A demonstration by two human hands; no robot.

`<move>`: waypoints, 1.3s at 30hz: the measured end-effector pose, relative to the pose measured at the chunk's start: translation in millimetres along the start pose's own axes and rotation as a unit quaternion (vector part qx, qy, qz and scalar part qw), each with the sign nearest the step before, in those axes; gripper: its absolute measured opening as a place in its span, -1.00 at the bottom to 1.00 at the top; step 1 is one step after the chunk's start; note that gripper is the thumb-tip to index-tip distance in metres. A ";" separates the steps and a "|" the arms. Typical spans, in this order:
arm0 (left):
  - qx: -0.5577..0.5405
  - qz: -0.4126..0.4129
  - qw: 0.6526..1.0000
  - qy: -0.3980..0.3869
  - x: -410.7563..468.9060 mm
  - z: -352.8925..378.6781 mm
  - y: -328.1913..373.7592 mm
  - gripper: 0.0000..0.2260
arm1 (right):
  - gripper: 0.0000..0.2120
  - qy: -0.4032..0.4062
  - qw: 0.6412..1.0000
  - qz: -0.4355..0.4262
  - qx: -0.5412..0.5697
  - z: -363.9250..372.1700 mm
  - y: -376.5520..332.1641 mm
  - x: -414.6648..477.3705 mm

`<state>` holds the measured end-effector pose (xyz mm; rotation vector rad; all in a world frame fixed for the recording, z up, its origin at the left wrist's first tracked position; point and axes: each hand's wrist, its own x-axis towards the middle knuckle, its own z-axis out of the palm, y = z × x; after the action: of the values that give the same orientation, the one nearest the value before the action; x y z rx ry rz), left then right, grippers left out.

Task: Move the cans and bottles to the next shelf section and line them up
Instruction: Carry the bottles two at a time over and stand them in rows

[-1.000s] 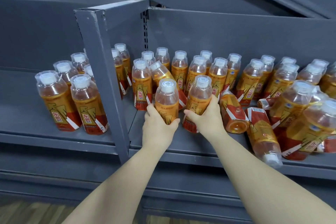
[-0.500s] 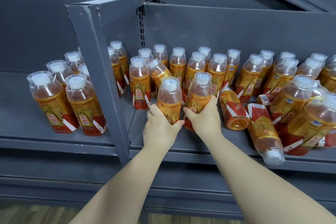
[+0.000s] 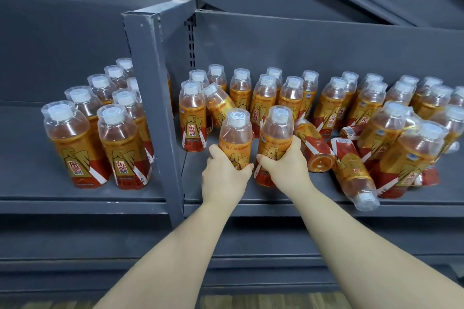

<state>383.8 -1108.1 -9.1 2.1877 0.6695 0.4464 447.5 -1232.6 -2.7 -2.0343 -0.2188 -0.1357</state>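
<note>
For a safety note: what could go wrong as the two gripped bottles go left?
1. The left hand and right hand each grip a bottle; the left-hand bottle could clip the upright post.
2. The toppled bottle lies with its cap at the shelf edge; a nudge might roll it off.

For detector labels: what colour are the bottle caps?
White caps, clearest in the head view.

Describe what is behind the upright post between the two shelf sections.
Bottles stand behind the post: caps and shoulders show at its left edge, an orange sliver at its right. The post covers their middles, so how many stand there cannot be told.
</note>
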 end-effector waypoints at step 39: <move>0.012 -0.013 0.998 0.056 -152.1 -180.5 -119.2 -0.40 | -0.30 -0.113 0.993 -0.022 0.019 53.1 -86.9 -232.5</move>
<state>132.3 -1027.0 -2.6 2.1862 0.7681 0.5531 201.9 -1169.1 4.4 -2.0056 -0.4057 0.0720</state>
